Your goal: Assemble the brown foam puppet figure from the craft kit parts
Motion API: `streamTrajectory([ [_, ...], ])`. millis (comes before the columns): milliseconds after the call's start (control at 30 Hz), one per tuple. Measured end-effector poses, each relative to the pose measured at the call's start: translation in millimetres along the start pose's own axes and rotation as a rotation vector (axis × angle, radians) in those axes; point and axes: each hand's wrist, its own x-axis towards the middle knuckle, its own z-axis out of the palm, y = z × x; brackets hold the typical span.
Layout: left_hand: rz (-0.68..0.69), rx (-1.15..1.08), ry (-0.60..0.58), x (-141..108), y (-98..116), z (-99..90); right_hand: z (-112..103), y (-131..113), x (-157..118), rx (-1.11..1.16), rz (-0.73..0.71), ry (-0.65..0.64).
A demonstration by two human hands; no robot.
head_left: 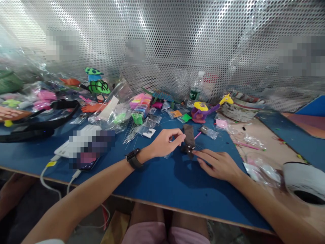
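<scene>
A dark brown clay figure (188, 137) with small white dots at its near end lies on the blue table between my hands. My left hand (169, 141), a black band on its wrist, is closed in a pinch just left of the figure; whatever its fingertips hold is too small to make out. From the right, my right hand (218, 164) reaches in with fingers stretched out, one fingertip at the figure's near end. Beyond it lie a pink stick (197, 135) and a small clear packet with dark clay (209, 131).
Behind stand a purple and yellow giraffe-necked clay model (200, 112), a water bottle (196, 89) and a basket (238, 108). Bags of coloured clay (141, 105), thin wires (132, 132), a phone (88, 162) and a cabled white device (63, 147) lie leftward. A tape roll (304, 174) sits right.
</scene>
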Motion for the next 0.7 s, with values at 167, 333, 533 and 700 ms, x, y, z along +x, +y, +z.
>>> streamTrajectory([
  [167,0.018,-0.019,-0.012,0,0,-0.3,-6,-3,5,0.07,0.167,0.052],
  [333,0.011,-0.086,-0.056,-2,5,-0.4,-23,-9,32,0.237,0.36,0.172],
  [533,0.033,-0.321,-0.043,2,-1,3.5,-20,-13,63,0.392,0.391,0.214],
  [700,-0.022,-0.349,-0.029,5,-4,5.6,-3,-12,59,0.438,0.439,0.238],
])
